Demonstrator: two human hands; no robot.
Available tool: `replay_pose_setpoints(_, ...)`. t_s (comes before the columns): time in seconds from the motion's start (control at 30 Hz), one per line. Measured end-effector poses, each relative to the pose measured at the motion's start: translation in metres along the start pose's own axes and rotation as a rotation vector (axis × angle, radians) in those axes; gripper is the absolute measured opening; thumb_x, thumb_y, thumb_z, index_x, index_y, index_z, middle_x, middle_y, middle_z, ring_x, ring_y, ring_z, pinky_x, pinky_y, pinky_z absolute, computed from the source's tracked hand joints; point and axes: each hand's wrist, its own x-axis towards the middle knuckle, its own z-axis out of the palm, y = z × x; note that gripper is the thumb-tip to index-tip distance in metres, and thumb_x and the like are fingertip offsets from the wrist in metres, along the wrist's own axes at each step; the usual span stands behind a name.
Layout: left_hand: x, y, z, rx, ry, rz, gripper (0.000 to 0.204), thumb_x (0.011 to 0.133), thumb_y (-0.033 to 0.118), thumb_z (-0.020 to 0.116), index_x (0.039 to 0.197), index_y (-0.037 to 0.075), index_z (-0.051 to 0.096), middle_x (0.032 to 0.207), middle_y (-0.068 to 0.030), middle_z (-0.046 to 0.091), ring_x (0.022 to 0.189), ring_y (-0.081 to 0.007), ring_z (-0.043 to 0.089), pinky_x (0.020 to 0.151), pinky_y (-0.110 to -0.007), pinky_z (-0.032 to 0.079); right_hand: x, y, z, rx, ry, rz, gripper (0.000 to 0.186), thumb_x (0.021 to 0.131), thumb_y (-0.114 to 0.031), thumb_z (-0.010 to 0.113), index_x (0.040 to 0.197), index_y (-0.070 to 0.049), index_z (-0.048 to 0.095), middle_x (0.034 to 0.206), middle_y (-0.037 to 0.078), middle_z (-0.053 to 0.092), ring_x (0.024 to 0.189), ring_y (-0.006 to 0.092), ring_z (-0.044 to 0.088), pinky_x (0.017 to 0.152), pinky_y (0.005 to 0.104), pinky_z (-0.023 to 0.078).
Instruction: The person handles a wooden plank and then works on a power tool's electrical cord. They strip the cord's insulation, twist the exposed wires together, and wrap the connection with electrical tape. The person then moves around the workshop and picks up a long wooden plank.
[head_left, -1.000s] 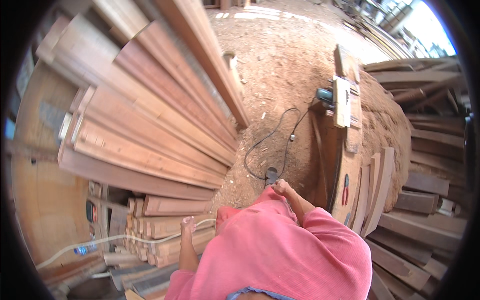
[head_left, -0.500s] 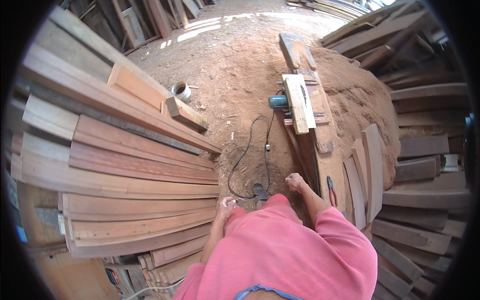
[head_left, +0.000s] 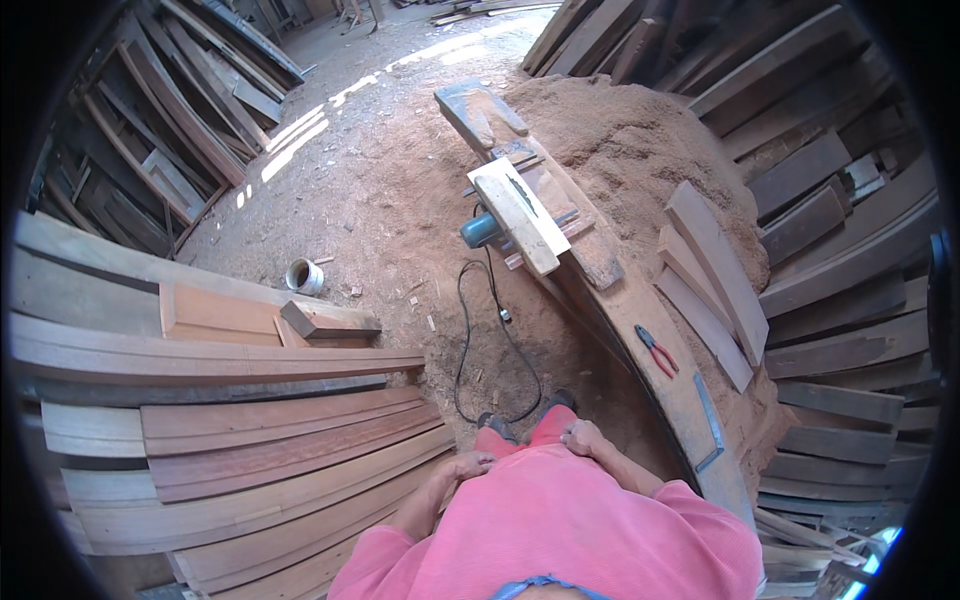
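My left hand [head_left: 470, 464] is at the left side of my waist, fingers curled against the pink shirt and red shorts. On the other side, my right hand [head_left: 577, 438] rests at the top of the shorts [head_left: 551, 427], its fingers closed too. Whether either one pinches cloth is too small to make out. Right of my right hand runs a long wooden bench [head_left: 632, 318]. On it lie pliers [head_left: 657, 352] with red handles and a blue angular metal frame [head_left: 712, 424]. Farther along sits a motor [head_left: 480, 231] with a teal housing, beside a slotted white plate [head_left: 526, 205] with a wooden bar along it.
A black cable [head_left: 462, 345] loops on the dusty floor ahead of my feet. Stacked boards [head_left: 290, 430] fill the left, with a tin can [head_left: 304, 277] beyond them. Sawdust [head_left: 640, 140] is heaped behind the bench; more planks [head_left: 840, 350] lean at the right.
My view has turned to the right, so the bench now slants across it and the blue frame shows. Both hands have drawn in to my waist; my right hand has left the bench side.
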Motion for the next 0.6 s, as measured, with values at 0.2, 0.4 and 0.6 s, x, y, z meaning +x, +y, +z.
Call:
replay_pose_setpoints(0.2, 0.037, 0.03, -0.032, 0.224, 0.087, 0.009, 0.02, 0.093, 0.021, 0.057, 0.103, 0.005, 0.063, 0.094, -0.0142, 0.068, 0.089, -0.0233, 0.062, 0.078, -0.04, 0.049, 0.035, 0.028, 0.005, 0.163, 0.014, -0.088, 0.037, 0.091, -0.034, 0.056, 0.101, 0.0, 0.069, 0.108, 0.024, 0.067, 0.105, 0.0389, 0.064, 0.089, 0.0456, 0.05)
replay_pose_setpoints(0.4, 0.044, 0.112, -0.079, 0.199, 0.197, -0.162, 0.023, 0.095, 0.024, 0.054, 0.098, 0.002, 0.06, 0.083, -0.0147, 0.063, 0.08, -0.0233, 0.058, 0.073, -0.042, 0.048, 0.017, 0.021, -0.049, 0.173, -0.152, -0.021, 0.043, 0.091, -0.039, 0.057, 0.104, 0.0, 0.066, 0.105, 0.023, 0.068, 0.097, 0.0349, 0.065, 0.081, 0.0437, 0.05)
replay_pose_setpoints(0.6, 0.053, 0.116, -0.116, 0.0, -0.179, -0.308, 0.021, 0.098, 0.026, 0.053, 0.097, 0.006, 0.058, 0.076, -0.0003, 0.056, 0.061, -0.0154, 0.056, 0.05, -0.032, 0.047, 0.076, 0.033, -0.054, 0.197, -0.07, -0.093, 0.035, 0.088, -0.036, 0.06, 0.091, -0.002, 0.069, 0.094, 0.02, 0.07, 0.084, 0.0321, 0.066, 0.075, 0.041, 0.051)
